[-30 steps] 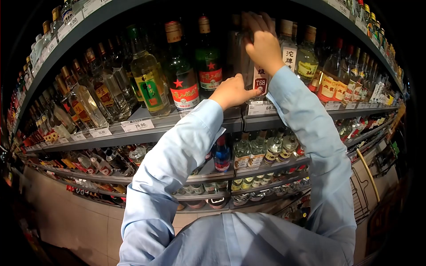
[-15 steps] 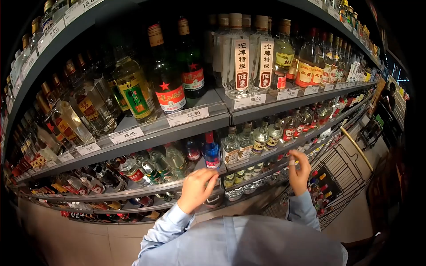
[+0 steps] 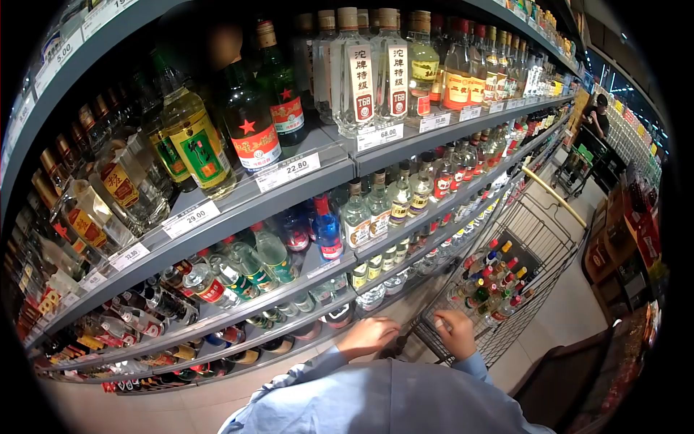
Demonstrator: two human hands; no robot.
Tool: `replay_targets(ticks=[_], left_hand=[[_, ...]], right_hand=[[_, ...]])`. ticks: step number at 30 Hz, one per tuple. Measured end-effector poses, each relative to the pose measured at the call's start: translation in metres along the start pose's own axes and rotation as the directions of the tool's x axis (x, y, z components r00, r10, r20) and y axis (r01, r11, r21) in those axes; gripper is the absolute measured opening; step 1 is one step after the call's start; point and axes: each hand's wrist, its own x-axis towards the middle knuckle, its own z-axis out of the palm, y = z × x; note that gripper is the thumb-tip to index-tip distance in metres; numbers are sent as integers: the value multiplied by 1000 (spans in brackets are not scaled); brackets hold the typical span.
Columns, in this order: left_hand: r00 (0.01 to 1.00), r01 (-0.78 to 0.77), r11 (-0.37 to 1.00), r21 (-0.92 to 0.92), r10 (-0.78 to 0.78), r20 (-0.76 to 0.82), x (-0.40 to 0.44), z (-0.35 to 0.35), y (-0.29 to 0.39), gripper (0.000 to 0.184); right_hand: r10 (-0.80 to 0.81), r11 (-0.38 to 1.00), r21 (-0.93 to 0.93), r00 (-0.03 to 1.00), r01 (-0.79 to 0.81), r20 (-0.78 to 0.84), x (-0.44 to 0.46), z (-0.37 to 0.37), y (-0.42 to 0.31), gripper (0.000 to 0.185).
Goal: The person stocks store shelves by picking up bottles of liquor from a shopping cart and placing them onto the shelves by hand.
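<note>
So there's this person in a light blue shirt [image 3: 387, 398] standing in the liquor aisle, both hands down low in front of them. The left hand [image 3: 369, 335] is kinda loose, fingers half bent and reaching over toward the right one, and I can't see anything in it. The right hand [image 3: 455, 334] is just beside it with a small gap between, fingers curled in. Can't tell if that one's fully closed, or if it's actually touching the cart. The wire shopping cart [image 3: 538, 307] is right there past the right hand, stretching away from it, with its pale yellow handle [image 3: 555, 197] at the end farthest from the hand. In the cart, just beyond the right hand's knuckles, there's a cluster of bottles [image 3: 491, 286] with mixed caps, red, yellow and blue. Over on the left hand's side it's all shelving. Above that hand there's a blue bottle [image 3: 327, 235] with a red cap, and higher up a clear T68 bottle [image 3: 354, 87] over a 68.00 price tag [image 3: 380, 137]. Farther left of that hand, on the same upper level, sits a green bottle [image 3: 248, 129] with a red star, behind a 22.80 tag [image 3: 288, 172].
</note>
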Motion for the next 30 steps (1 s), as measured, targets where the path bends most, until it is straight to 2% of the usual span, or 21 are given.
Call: replay_targets(ticks=[3, 6, 8, 10, 11, 14, 15, 17, 19, 21, 23, 24, 27, 28, 30], left_hand=[[1000, 2, 998, -61, -1, 26, -3, 12, 10, 19], [997, 77, 993, -92, -75, 30, -15, 26, 8, 19], [986, 163, 979, -125, -159, 41, -24, 36, 5, 19], [986, 167, 977, -131, -164, 30, -24, 51, 1, 19], [977, 213, 969, -124, -210, 32, -17, 51, 15, 17], [976, 218, 960, -178, -215, 38, 13, 80, 32, 14], [978, 209, 959, -189, -207, 35, 28, 93, 38, 13], [973, 229, 936, -269, -226, 43, 57, 130, 49, 12], [978, 208, 911, -355, -196, 71, 90, 165, 66, 13], [973, 229, 890, -393, -195, 124, 121, 200, 85, 14], [965, 246, 873, -421, -178, 195, 151, 220, 114, 13], [970, 221, 860, -460, -147, 193, 163, 234, 119, 13], [964, 254, 827, -501, -177, 197, 192, 272, 128, 12], [918, 363, 782, -506, -207, 339, 200, 282, 123, 16], [916, 401, 640, -656, -287, 280, 209, 307, 115, 22]], right_hand=[[55, 998, 5, 996, -56, 77, -19, -4, 8, 11], [66, 998, 7, 995, -67, 80, -29, -7, 29, 12], [-17, 1000, -24, 999, 18, 46, -22, -9, 39, 11], [-28, 999, -23, 999, 29, 38, -18, -17, 47, 10], [-4, 1000, -7, 999, 4, 39, -15, -21, 48, 9], [34, 997, 65, 999, -37, 42, -22, -42, 56, 14], [-55, 994, 97, 998, 56, -10, -29, -47, 65, 15], [-57, 991, 121, 998, 53, 29, -51, -68, 88, 18], [77, 995, 37, 967, -88, 242, -75, -102, 116, 21], [173, 978, 70, 957, -194, 231, -101, -124, 153, 22], [205, 977, 17, 950, -214, 237, -120, -144, 190, 23], [234, 971, -3, 941, -240, 243, -126, -154, 202, 22], [330, 933, 45, 900, -357, 285, -137, -167, 241, 23], [425, 878, 56, 828, -475, 366, -135, -172, 252, 19], [452, 819, 256, 853, -513, 263, -130, -163, 287, 17]])
